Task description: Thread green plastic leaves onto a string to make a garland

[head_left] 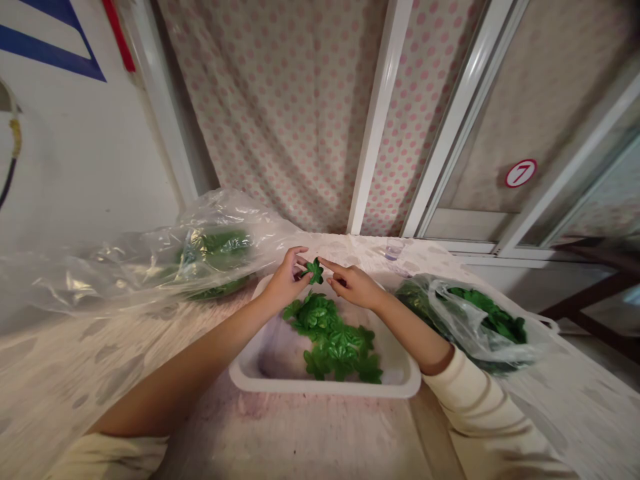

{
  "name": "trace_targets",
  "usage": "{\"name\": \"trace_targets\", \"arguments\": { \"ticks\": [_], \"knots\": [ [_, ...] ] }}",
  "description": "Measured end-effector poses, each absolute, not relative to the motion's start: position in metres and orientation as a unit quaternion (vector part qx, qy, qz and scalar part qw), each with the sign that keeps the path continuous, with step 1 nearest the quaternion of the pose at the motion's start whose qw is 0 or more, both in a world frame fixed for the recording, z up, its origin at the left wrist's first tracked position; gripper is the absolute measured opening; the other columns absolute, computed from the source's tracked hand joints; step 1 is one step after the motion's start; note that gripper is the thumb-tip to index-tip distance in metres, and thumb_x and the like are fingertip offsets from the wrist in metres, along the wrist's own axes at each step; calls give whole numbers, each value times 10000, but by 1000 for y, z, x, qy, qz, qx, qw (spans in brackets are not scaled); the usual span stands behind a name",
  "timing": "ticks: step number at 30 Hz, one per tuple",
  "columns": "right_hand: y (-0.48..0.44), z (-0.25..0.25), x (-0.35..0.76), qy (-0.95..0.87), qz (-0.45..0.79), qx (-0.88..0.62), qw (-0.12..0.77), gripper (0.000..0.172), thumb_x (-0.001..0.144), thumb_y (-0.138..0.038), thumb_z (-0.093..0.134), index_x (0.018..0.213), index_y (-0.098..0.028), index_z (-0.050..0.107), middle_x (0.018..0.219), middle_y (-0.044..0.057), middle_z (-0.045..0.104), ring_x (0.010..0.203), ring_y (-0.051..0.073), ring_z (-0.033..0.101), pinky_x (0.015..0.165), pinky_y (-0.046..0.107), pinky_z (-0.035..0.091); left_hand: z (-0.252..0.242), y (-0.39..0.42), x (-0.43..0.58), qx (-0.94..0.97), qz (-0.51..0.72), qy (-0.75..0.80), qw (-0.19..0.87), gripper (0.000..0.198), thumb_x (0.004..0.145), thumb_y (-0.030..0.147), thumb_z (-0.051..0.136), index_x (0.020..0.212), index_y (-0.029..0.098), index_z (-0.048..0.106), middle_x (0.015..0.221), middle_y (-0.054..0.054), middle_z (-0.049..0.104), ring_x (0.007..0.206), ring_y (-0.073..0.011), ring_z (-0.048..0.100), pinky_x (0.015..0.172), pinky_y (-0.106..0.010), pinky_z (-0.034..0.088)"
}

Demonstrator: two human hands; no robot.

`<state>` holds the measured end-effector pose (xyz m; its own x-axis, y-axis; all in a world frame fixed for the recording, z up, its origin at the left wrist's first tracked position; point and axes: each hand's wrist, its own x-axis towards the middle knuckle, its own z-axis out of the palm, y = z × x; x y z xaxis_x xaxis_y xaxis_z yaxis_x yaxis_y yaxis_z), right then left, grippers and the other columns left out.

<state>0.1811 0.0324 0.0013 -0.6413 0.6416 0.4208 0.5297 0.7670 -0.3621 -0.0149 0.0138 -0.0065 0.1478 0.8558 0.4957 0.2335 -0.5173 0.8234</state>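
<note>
Cream sleeves (483, 407) nearest, both pushed up the forearms, probably to keep the cuffs off the work. Between the hands, above the far part of the tray: one small green leaf piece (315, 272), lobed like a flower. Left hand (284, 283) pinches it between thumb and fingers, lobes spread and facing out, which seems to leave the edges free to get at. Right hand (356, 287) comes in with its index finger stretched to the upper lobes, thumb and other fingers bent in below; whether that fingertip presses or only skims, I cannot tell.

Underneath, a white tray (325, 387) holds a loose heap of leaves (320, 317), some layered, some flat toward the near right. Held above it, a dropped piece would likely land inside — a sensible spot for small stuff.

Either side, clear plastic bags: the left bag (220, 207) slumped over green contents, the right bag (450, 327) gaping over darker leaves (490, 313), within easy reach, I judge. Small clear cup (393, 249) beyond the tray.

Surface: pale tablecloth (280, 440), grey blotches, pinkish marks near the tray. Room: pink-dotted curtain (280, 100) behind white frames (380, 113); round sticker (521, 173) reading 7; white wall (90, 153) at left.
</note>
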Motion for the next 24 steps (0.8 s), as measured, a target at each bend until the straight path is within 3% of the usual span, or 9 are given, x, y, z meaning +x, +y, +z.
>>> {"name": "trace_targets", "arguments": {
  "ticks": [9, 24],
  "knots": [
    [32, 2, 180, -899, 93, -316, 287, 433, 845, -204, 459, 1277, -172, 458, 520, -54, 474, 469, 92, 425, 526, 185, 310, -9, 15, -16, 707, 514, 394, 285, 493, 715, 177, 596, 1152, 220, 371, 862, 20, 467, 613, -54, 522, 623, -212, 415],
    [35, 0, 180, -883, 64, -338, 320, 151, 844, -251, 470, 955, -177, 541, 517, -65, 431, 468, 86, 409, 512, 185, 278, -2, 6, -14, 763, 447, 389, 258, 400, 738, 132, 553, 1109, 209, 429, 867, -3, 494, 692, -86, 522, 671, -225, 430]
  ]
}}
